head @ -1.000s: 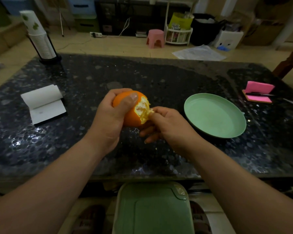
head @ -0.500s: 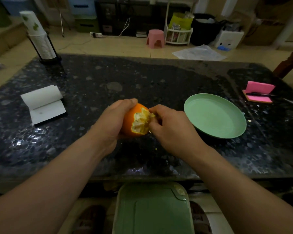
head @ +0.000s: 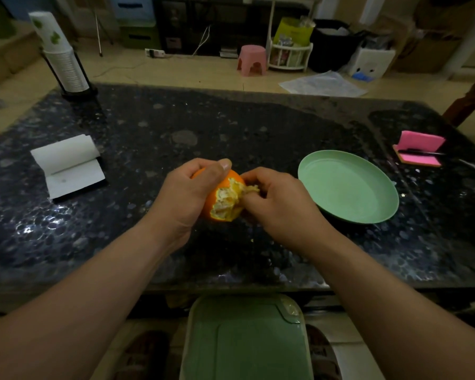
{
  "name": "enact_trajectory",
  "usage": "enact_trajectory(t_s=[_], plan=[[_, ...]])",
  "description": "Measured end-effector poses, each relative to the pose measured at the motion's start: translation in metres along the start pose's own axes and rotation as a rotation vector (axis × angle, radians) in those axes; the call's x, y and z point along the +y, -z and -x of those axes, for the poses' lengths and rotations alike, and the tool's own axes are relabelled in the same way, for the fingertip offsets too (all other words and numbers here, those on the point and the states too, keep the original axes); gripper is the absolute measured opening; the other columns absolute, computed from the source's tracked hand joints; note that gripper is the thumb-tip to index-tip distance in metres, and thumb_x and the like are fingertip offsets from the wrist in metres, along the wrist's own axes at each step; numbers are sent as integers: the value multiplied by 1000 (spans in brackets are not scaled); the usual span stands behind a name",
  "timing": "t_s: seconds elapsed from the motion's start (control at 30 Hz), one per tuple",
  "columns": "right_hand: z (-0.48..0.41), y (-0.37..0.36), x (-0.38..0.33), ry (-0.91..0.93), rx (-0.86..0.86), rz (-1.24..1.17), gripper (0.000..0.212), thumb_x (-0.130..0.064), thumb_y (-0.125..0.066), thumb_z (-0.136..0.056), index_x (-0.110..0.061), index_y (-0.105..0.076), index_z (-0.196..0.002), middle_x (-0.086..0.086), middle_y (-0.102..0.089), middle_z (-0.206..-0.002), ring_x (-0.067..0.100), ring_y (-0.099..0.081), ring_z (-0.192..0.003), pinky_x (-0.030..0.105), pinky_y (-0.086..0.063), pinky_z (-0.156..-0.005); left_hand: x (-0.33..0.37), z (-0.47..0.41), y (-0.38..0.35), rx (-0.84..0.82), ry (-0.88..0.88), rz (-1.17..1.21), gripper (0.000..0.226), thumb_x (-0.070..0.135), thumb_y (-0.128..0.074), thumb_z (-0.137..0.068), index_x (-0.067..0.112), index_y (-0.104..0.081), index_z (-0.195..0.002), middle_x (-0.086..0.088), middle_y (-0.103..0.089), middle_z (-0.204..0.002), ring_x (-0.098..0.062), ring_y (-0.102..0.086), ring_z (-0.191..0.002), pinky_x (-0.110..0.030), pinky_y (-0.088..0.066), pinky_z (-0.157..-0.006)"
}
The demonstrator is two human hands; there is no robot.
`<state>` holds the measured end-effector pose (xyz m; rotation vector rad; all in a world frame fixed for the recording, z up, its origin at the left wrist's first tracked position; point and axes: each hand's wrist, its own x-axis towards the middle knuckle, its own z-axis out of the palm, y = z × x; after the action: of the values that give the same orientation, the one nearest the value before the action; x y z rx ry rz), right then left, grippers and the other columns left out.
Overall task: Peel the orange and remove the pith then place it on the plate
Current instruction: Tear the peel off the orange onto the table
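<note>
Left hand (head: 187, 196) grips the orange (head: 232, 179) over the dark, speckled stone desk (head: 231, 127), with fingers (head: 217, 168) curled round the fruit. Right hand (head: 280, 204) has its fingers pinched together on a ragged peel flap (head: 248, 189) at the fruit's right side. The exposed patch is pale and rough, and the rind is smooth. A round, pale-green plate (head: 348, 187) sits on the desk to the right, near the hands.

Single head-worn view, forward and down, close over the table (head: 258, 127).
</note>
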<state>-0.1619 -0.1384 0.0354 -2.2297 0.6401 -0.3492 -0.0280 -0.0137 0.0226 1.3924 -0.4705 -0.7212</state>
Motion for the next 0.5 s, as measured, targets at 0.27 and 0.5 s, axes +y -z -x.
enact_trajectory(t_s=[0.27,0.5], plan=[[-2,-2,1,-20,11,-45,17,-22,-65,-100,-27,-75,-112,-5,-76,-75,9,-73,-66,38,-64,-65,-4,0,0,10,-67,-48,39,48,-83,-83,17,-74,-105,-12,-76,-97,-23,-74,-82,-34,-60,-62],[1,2,1,-52,-4,-216,19,-19,-62,-104,-23,-74,-118,-4,-80,-83,12,-77,-72,38,-66,-72,1,-3,4,-6,-47,44,45,49,-79,-86,14,-73,-114,-8,-76,-99,-22,-74,-86,-37,-60,-67]])
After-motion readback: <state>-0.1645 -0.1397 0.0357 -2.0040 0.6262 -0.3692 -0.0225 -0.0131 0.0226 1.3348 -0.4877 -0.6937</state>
